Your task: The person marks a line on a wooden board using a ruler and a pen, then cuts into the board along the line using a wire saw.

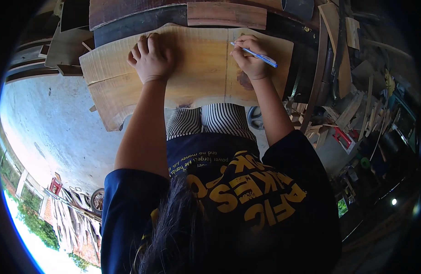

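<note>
In front of me lies a wide wooden slab (197, 64) with wavy natural edges, a dark knot near its right part and a crack at its left. My right hand (252, 59) grips a blue and white pen (264, 58), its tip on the wood close to a dark line (226, 68) that runs across the slab. On the slab's left half rests my left hand (151, 59), its fingers curled and the knuckles up. I cannot make out anything under those fingers.
Beyond the slab are dark boards and a reddish plank (226, 14). Leaning boards (341, 50) stand at the right, with scrap wood (352, 114) and a red object (343, 138) below. Stacked wood strips (78, 219) and a wheel (97, 201) are at the lower left.
</note>
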Demonstrator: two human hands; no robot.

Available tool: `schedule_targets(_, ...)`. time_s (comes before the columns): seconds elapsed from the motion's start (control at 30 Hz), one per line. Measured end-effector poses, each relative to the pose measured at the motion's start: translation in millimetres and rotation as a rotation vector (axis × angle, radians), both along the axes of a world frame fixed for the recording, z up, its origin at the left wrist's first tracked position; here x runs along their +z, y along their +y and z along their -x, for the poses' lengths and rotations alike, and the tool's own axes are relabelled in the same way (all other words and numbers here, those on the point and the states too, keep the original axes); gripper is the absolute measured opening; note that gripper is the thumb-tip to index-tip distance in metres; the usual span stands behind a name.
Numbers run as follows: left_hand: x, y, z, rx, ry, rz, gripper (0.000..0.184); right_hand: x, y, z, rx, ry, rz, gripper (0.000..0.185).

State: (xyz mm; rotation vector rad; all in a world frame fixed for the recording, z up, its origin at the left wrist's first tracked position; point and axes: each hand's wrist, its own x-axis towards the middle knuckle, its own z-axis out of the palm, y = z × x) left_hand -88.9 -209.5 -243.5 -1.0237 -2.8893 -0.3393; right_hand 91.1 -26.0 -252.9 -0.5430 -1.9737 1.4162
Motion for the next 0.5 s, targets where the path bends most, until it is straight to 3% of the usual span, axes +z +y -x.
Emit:
schedule_targets(0.27,-1,0,1,0.002,0.002,0.005,0.039,7,1,3,0.035,-0.013,-0.129,0.013)
schedule_targets(0.5,-1,0,0,0.0,0.008,0.006,0.04,8,1,4,0.004,0.005,-0.09,0.013)
